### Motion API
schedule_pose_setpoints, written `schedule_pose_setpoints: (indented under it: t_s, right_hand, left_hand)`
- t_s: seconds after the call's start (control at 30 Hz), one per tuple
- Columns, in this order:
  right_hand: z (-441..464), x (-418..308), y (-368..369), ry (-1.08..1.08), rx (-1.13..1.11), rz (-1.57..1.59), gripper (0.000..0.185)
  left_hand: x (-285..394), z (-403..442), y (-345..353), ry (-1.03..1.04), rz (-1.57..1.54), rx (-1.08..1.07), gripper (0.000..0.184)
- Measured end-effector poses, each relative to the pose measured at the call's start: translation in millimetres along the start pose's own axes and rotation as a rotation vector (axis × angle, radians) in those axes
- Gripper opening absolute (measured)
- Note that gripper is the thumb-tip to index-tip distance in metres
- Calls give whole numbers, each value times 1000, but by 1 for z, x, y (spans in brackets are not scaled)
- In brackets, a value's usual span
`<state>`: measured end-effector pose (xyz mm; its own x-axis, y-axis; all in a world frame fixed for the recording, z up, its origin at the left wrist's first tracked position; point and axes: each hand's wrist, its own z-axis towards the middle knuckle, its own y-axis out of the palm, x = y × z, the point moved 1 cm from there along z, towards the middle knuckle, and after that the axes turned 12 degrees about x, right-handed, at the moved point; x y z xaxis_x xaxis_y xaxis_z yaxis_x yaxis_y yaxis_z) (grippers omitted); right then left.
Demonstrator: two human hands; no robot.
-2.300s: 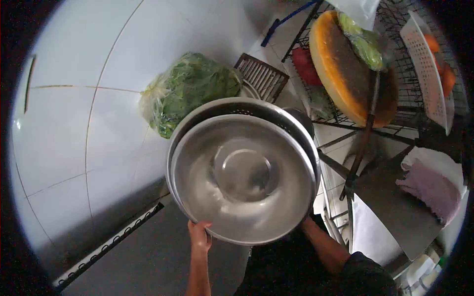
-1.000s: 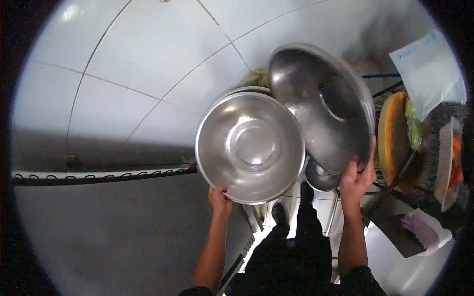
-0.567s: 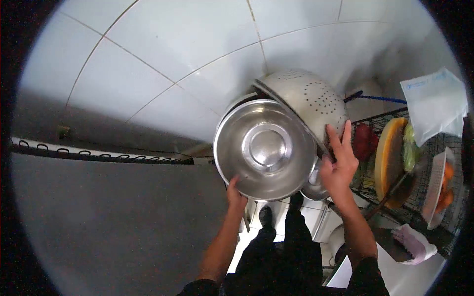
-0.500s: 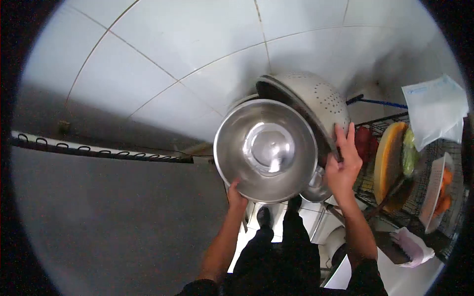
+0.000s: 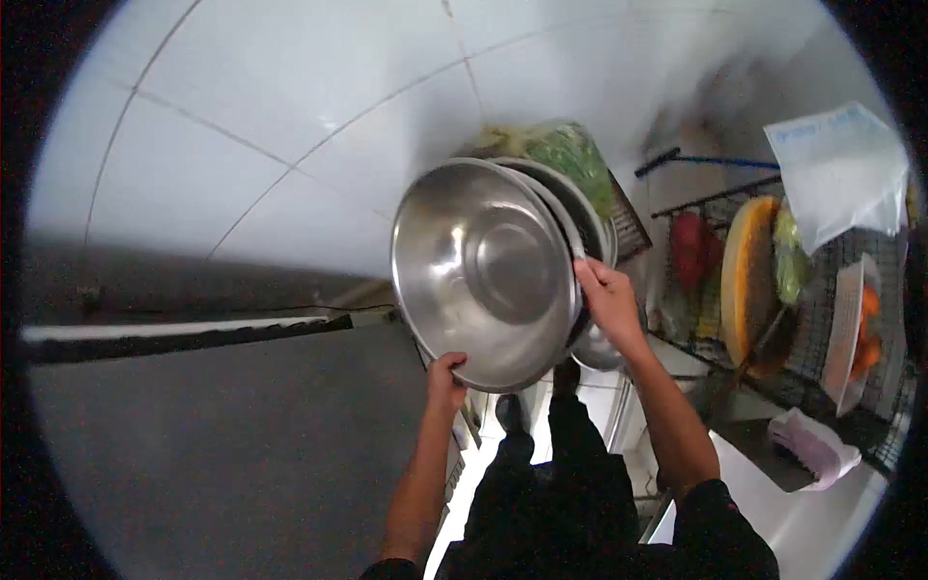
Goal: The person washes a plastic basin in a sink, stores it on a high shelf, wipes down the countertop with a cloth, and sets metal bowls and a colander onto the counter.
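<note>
A large steel bowl (image 5: pixel 483 261), its inside facing me, is tilted in front of other round metal vessels. My left hand (image 5: pixel 446 380) grips its lower left rim, thumb over the edge. At the right rims, my right hand (image 5: pixel 609 293) is closed with its thumb over the edge; how many rims it holds is hidden. Directly behind the bowl shows the dark inside of another metal vessel (image 5: pixel 592 228). Bagged green leaves (image 5: pixel 565 155) are behind the vessels, near the wall.
A wire rack (image 5: pixel 817 329) at the right holds a cut pumpkin (image 5: pixel 742 280), bagged greens (image 5: pixel 790 261) and a white basket (image 5: pixel 848 338) with orange pieces. A pink-white cloth (image 5: pixel 815 448) lies below. A grey surface (image 5: pixel 222 445) spans the left, beside the tiled wall (image 5: pixel 290 106).
The perforated colander is no longer raised at the right; its outside is hidden now. My right hand has moved left and closed at the rims. The bowl has tilted, and the greens show again.
</note>
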<state>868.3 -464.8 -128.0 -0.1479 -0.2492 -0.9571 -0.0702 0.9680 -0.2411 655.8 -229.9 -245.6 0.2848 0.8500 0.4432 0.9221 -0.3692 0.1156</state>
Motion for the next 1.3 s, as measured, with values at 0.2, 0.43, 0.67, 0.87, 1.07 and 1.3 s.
schedule_pose_setpoints:
  t_s: [0.2,0.43,0.67,0.87,1.07,1.3]
  right_hand:
    - [-11,88,-78,280,730,259,27]
    - [-95,495,-71,1237,714,562,26]
    - [-115,681,-19,1332,646,511,82]
    - [-118,763,-29,-140,343,-271,106]
    - [-87,735,-55,-248,419,-507,32]
    - [-131,586,-43,1204,1020,814,18]
  left_hand:
    - [1,-33,11,20,57,44,14]
    - [5,-35,-4,24,79,87,17]
    - [-19,-43,-6,9,88,266,18]
    - [-22,-44,-7,25,132,340,19]
    - [-19,-46,-12,39,90,298,19]
    - [-13,-26,-20,-161,77,-56,18]
